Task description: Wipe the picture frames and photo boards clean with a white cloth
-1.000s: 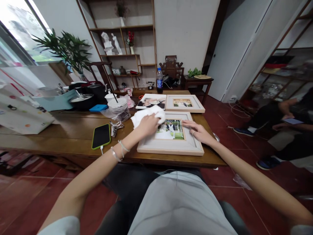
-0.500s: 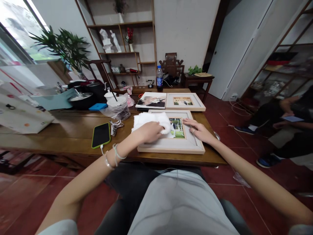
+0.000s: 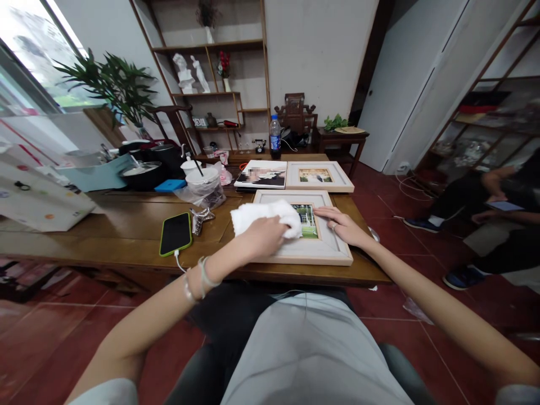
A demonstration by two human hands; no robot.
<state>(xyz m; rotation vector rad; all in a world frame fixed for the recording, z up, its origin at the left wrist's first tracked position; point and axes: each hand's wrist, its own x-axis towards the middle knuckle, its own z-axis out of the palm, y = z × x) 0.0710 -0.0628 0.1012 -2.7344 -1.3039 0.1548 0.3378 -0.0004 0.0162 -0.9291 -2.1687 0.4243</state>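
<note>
1. head view: a long brown wooden table (image 3: 126, 225) runs across the room, over dark red floor tiles (image 3: 396, 306).
2. the near frame (image 3: 312, 250), pale-bordered, lies flat along the table's near edge, close to its near right corner; its photo (image 3: 311, 229) shows greenery and is partly covered.
3. the left hand (image 3: 265, 239) is closed around a bunched white cloth (image 3: 261, 216), which covers the left part of the near frame and reaches past that frame's left side.
4. the right hand (image 3: 343, 225) holds nothing; it lies flat with fingers straight on the near frame's right border.
5. toward the table's far right corner lies a second frame (image 3: 346, 183), with a photo print (image 3: 265, 174) just beside it; a bottle (image 3: 275, 138) with a blue cap stands by the far edge.
6. left of the near frame, toward the near edge, lies a green-cased phone (image 3: 175, 235) with a white cable (image 3: 180, 261) plugged in; behind it sit a lidded cup (image 3: 202, 175) and a blue box (image 3: 170, 185).
7. the table's left end carries a pale bag (image 3: 46, 197) and a black pot (image 3: 143, 175).
8. beyond the far edge are a wall shelf (image 3: 211, 45) with white figures (image 3: 184, 76), a leafy plant (image 3: 113, 84) near the window (image 3: 34, 39), and a carved chair (image 3: 294, 107).
9. past the right edge, a seated person (image 3: 451, 202) in dark trousers.
</note>
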